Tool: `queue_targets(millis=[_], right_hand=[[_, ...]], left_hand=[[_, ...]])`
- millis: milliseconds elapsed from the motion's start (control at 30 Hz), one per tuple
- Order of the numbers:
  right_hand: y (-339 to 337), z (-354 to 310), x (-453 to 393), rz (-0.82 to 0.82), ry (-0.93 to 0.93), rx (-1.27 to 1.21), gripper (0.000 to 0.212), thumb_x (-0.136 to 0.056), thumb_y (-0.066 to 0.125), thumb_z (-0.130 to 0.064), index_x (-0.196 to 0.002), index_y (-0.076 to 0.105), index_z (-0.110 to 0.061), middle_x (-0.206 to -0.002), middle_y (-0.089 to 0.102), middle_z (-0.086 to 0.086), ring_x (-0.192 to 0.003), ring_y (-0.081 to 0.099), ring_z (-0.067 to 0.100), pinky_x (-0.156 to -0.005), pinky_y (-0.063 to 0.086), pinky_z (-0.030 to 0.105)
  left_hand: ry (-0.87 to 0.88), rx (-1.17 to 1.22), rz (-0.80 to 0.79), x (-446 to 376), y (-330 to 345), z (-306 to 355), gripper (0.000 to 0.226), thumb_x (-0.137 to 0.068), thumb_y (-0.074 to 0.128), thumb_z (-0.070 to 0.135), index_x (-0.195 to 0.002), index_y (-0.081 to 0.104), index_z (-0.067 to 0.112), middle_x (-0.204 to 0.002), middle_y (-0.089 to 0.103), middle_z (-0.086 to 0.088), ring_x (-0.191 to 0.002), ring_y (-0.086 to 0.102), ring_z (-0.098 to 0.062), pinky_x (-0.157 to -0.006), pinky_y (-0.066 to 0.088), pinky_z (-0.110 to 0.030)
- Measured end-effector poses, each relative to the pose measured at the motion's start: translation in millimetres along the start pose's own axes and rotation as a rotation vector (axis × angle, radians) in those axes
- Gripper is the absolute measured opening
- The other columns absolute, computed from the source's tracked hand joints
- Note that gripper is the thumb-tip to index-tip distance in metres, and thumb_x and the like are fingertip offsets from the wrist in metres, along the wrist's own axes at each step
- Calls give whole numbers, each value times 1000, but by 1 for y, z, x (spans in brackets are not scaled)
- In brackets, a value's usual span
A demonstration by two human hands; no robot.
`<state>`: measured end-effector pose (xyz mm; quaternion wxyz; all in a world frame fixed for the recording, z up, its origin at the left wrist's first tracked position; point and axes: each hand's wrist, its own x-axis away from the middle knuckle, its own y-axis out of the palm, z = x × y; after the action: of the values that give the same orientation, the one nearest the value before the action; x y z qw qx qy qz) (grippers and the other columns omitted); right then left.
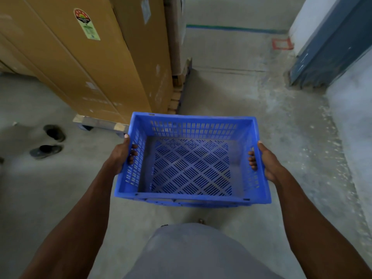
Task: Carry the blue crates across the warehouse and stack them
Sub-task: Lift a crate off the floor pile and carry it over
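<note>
blue crate (191,158) — both hands gripping, cardboard boxes (96,57) beside

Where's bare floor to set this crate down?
Bare concrete floor ahead, between the cardboard boxes on pallets and the blue door. The left is crowded: shoes lie beside the pallet. Both hands hold the blue crate.

One blue crate (192,160), two hands, two dark shoes (54,132), several tall cardboard cartons (90,63).
</note>
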<state>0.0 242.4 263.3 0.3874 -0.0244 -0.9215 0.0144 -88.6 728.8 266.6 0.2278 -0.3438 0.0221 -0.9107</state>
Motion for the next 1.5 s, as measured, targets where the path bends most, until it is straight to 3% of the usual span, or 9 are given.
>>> queue_targets(millis=[333,733,900,1100,1367,1500], right_hand=[[-6,0,29,104,-60,12,53,-98,38,-62,-81,54,-15,-57,38,0,-37,29,10,-34,26,19],[-47,39,127,312,-117,-205,52,-97,38,-63,-77,50,-16,-55,35,-1,-35,26,9,-34,23,17],[-46,94,190,460,-106,-337,52,-97,38,-63,-77,49,-16,-56,35,-1,-38,25,10,-35,22,19],[-32,184,285,665,-81,-525,52,-98,38,-62,-76,48,-16,-55,35,-1,-37,25,10,-35,22,19],[-9,354,438,972,-30,-844,53,-96,38,-65,-75,48,-17,-57,35,0,-36,24,8,-34,22,16],[11,438,516,1154,-9,-990,54,-96,39,-65,-75,49,-16,-56,36,0,-36,26,9,-34,24,18]], left_hand=[[41,-63,45,15,7,9,60,-97,33,71,-84,52,15,-63,38,-1,-47,27,-15,-45,27,-24],[186,-209,-185,35,39,72,58,-97,31,72,-81,51,19,-61,39,2,-44,28,-12,-43,27,-22],[236,-330,-362,50,66,90,55,-100,27,69,-79,46,21,-60,34,4,-44,25,-10,-39,24,-20],[291,-488,-547,87,105,80,55,-101,29,65,-76,48,20,-59,36,2,-44,26,-13,-46,22,-23],[418,-738,-943,195,193,13,53,-102,28,63,-77,49,21,-56,38,3,-32,27,-6,-37,22,-13],[471,-864,-1138,276,235,-42,55,-102,30,64,-75,51,21,-54,39,3,-33,28,-7,-38,23,-15]])
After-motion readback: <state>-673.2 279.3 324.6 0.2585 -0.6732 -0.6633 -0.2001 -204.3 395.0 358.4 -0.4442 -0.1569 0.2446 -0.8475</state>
